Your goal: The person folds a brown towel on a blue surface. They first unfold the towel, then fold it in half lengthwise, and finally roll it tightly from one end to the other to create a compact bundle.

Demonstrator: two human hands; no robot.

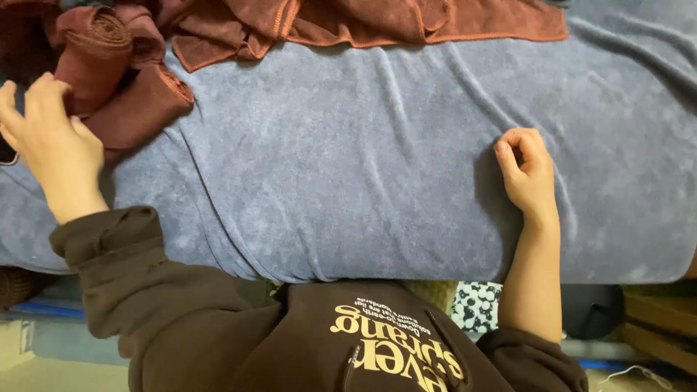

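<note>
A view looking down at a person's two bare hands over a grey-blue velour blanket (348, 167) that is spread wide across the scene, with soft creases running through it. At the far left, the left hand (51, 141) rests at the blanket's edge, fingers half curled and close together, touching a bunched maroon cloth (120, 80) with orange stitching; whether it actually grips the cloth cannot be told. A dark object (7, 154) peeks out beside that hand, too hidden to identify. More maroon fabric (363, 22) lies along the top edge, on the blanket. To the right, well apart from the cloth, the right hand (528, 174) lies on the blanket with fingers loosely curled toward the palm, holding nothing. Brown hoodie sleeves (138, 276) fill the bottom of the scene
</note>
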